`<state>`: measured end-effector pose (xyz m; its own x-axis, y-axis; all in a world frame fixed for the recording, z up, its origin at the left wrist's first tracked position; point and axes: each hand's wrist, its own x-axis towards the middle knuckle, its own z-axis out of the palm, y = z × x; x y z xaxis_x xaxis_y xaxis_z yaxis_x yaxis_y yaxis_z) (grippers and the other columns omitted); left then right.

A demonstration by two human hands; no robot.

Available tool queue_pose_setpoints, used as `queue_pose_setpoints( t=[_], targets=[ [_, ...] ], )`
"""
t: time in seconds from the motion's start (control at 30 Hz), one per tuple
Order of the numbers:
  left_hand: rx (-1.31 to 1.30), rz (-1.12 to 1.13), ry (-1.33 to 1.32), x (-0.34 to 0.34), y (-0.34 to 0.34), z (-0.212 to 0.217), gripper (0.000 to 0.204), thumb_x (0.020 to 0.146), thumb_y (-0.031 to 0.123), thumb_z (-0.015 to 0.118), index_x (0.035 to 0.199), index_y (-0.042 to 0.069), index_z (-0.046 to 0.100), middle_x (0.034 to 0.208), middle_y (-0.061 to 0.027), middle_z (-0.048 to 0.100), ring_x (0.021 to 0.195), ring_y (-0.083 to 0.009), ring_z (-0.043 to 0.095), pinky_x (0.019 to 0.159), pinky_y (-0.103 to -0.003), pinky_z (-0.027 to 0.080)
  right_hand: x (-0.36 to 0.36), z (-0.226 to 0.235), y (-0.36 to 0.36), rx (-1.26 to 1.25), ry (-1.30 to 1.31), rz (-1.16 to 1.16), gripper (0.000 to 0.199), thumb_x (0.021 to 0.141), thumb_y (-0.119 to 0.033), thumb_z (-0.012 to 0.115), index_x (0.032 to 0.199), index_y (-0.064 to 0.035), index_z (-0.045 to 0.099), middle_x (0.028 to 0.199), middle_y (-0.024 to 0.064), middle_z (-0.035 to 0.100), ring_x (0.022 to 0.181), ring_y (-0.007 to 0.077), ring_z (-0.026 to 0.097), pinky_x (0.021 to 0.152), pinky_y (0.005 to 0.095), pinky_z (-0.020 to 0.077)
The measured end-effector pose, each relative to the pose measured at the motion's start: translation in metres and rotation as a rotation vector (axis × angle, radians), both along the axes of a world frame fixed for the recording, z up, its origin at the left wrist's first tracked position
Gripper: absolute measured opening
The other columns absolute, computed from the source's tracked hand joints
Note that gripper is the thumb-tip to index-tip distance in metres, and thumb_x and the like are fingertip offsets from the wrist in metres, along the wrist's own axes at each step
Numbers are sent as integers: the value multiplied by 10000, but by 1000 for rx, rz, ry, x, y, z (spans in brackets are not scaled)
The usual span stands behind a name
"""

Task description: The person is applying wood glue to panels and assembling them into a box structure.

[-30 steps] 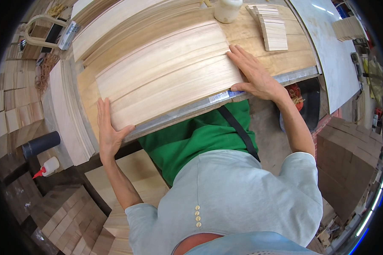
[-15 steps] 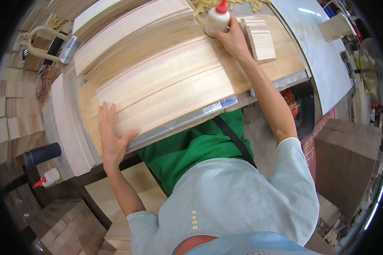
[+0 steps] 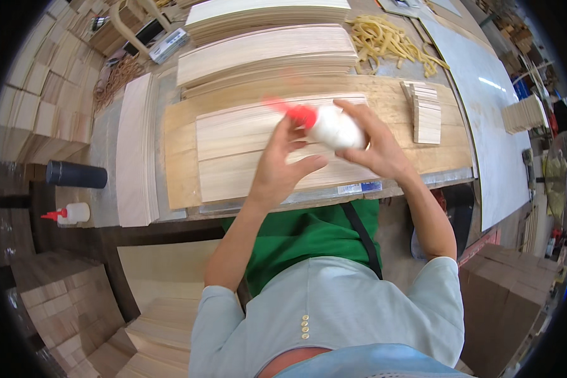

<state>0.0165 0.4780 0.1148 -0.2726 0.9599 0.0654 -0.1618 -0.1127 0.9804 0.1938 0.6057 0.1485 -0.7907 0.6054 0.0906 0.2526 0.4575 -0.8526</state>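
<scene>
A white squeeze bottle (image 3: 337,128) with a red nozzle cap is tipped sideways above the boards, its tip toward the left and blurred by motion. My right hand (image 3: 384,151) grips the bottle around its base end. Beside the red cap is my left hand (image 3: 274,173), thumb spread away from the fingers. Some of its fingertips are behind the cap, so contact there is unclear. Under both hands, pale thin boards (image 3: 230,165) lie side by side on a larger brown wooden sheet (image 3: 181,183).
Stacks of pale boards (image 3: 264,53) stand at the back, with another stack (image 3: 135,151) at left. Yellow strips (image 3: 390,41) lie back right, near small wood blocks (image 3: 426,113). A dark cylinder (image 3: 77,174) and a second red-tipped bottle (image 3: 75,213) are far left.
My right hand has brought the bottle from the back right to above the middle boards and tipped it. My left hand has left the boards' left edge and risen to the cap. The view has shifted.
</scene>
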Motion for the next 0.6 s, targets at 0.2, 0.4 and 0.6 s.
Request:
queue_pose_setpoints(
  t=[0.2,0.4,0.6],
  targets=[
    [117,51,-515,17,18,-10,545,830,46,727,1311,-18,478,1172,-70,601,1084,-142,577,938,-288,472,-7,-37,-28,-680,709,-171,894,731,-129,811,1465,-32,310,1313,129,518,1234,251,501,1060,390,391],
    [90,204,-202,29,13,-16,616,826,172,748,1345,-3,466,1217,-111,568,1134,-198,536,992,-339,424,-42,-71,-47,-1013,1040,-253,631,865,-201,707,1391,-41,397,1332,132,535,1266,283,493,1065,454,405],
    [-124,-92,1244,-78,-54,-23,998,618,397,845,1457,115,385,1531,-177,309,1423,-397,236,1159,-495,209,-58,-43,-7,-1043,963,-257,489,945,-235,604,1352,-28,428,1352,171,519,1274,361,487,1040,624,415]
  ],
)
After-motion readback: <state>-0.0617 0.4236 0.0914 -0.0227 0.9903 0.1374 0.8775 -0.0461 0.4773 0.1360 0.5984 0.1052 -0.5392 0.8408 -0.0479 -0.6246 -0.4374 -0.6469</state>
